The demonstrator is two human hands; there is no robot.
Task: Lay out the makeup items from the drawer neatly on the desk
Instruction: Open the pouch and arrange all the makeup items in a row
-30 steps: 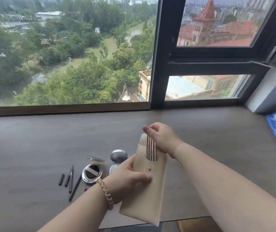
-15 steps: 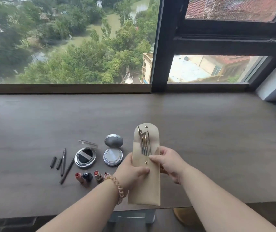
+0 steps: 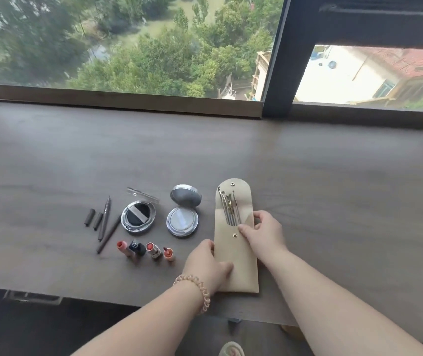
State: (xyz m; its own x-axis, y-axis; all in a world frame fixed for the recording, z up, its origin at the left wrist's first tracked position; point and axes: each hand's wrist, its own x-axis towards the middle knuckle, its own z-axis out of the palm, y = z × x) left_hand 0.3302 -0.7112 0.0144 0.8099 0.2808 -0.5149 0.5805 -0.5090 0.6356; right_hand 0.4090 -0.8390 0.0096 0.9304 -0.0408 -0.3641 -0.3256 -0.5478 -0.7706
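Note:
A beige pouch (image 3: 240,260) lies flat on the dark wooden desk (image 3: 333,188), its flap open and several thin metal tools (image 3: 229,209) sticking out of the pocket. My left hand (image 3: 206,265) presses on the pouch's lower left edge. My right hand (image 3: 263,233) grips its right side by the snap button. To the left lie an open silver compact (image 3: 182,220), an open black cushion compact (image 3: 138,217), several uncapped lipsticks (image 3: 145,250), two dark pencils (image 3: 106,224) and two small caps (image 3: 92,218).
The desk runs along a large window with a low wooden sill (image 3: 118,101) and a black frame post (image 3: 279,55). Bare desk stretches to the right of the pouch and behind the items. The desk's front edge is just below my wrists.
The pouch has come down from being held upright in the air to lying flat on the desk right of the silver compact. My right hand moved from the tools' tips to the pouch's side.

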